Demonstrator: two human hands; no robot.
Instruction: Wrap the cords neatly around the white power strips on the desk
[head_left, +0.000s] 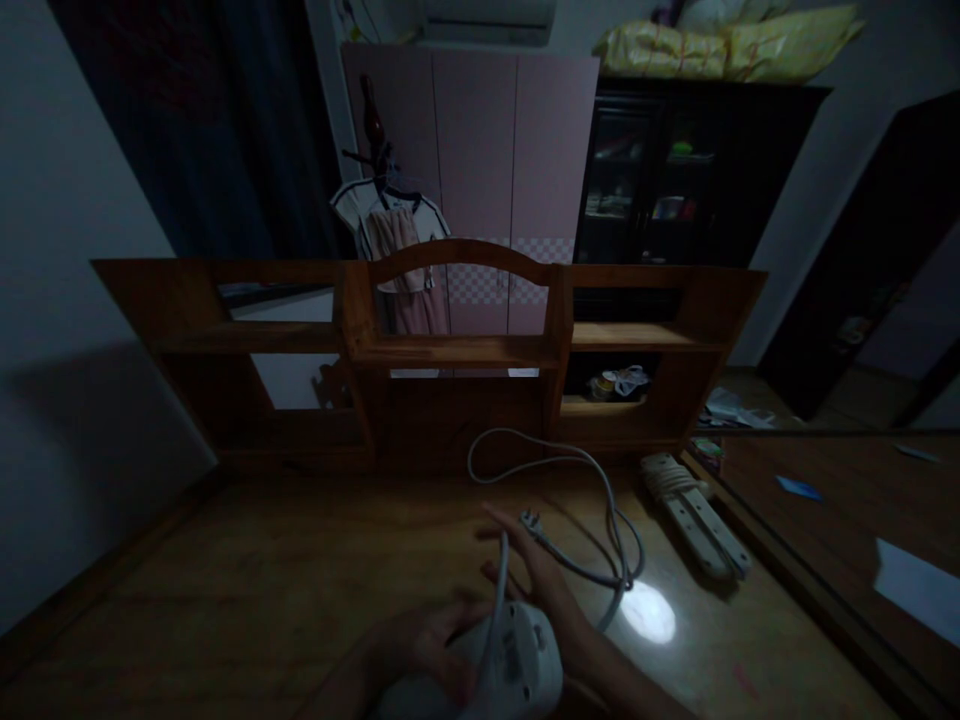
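A white appliance (517, 655), rounded and plastic, lies on the wooden floor at the bottom middle. My left hand (420, 645) is wrapped around its near end. My right hand (536, 575) lies just behind it with fingers stretched out, touching the white cord (559, 460) that runs from the appliance. The cord loops away toward the wooden frame and comes back, its plug (531, 522) resting by my right fingertips.
A low wooden headboard with shelves (450, 350) stands across the room ahead. A pale folded wooden rack (694, 510) lies to the right of the cord. A pink wardrobe (480, 150) and dark cabinet (675, 170) stand behind. Papers (919, 590) lie at right.
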